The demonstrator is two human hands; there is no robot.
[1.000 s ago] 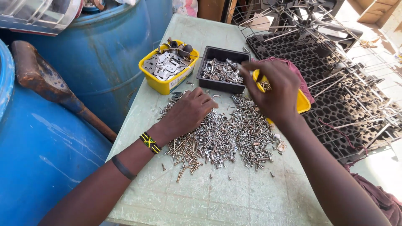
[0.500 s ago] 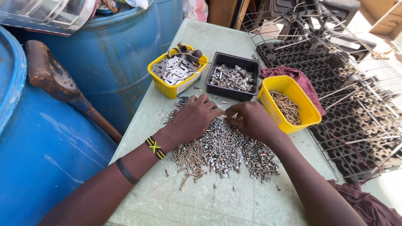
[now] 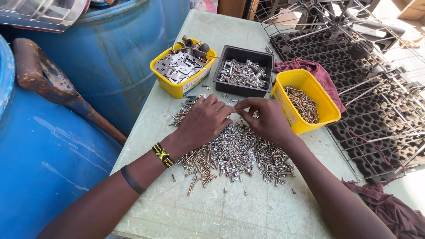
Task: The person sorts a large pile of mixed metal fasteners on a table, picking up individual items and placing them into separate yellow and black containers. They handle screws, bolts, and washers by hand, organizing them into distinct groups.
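Heap of mixed silver and brass-coloured screws, bolts and nuts [image 3: 234, 152] lies mid pale-green worn surface [image 3: 248, 212], spread loose, w/ a few strays toward the near edge. Left hand [image 3: 204, 120] rests palm-down on the heap's far-left part, fingers curled and partly spread over the screws; can't tell if anything is actually gripped under it. Right hand [image 3: 264, 118] sits just beside it on the heap's far-right part, thumb and forefinger pinched together at a small silver piece, other fingers bent; fingertips of both hands nearly meet over the heap's far edge. Left forearm wears a black-yellow-green beaded wristband [image 3: 163, 155] and, further up, a thin black band [image 3: 132, 179]. Beyond the heap, 3 bins in a row: yellow plastic tub of flat grey metal plates [image 3: 182, 66] at left, w/ a few dark round bits at its back; black rectangular tray of silver bolts [image 3: 243, 71] in the middle; yellow plastic tub of brass-coloured screws [image 3: 305, 99] at right, just beside the right hand. Crumpled maroon cloth [image 3: 310, 71] lies behind and right of that tub. Right of the surface, black honeycomb-pattern plastic grid [image 3: 367, 88] w/ wire rods lying over it. Left of the surface, large blue plastic drums [image 3: 119, 57], a rusty metal tool with a dark handle [image 3: 57, 88] leaning across them.
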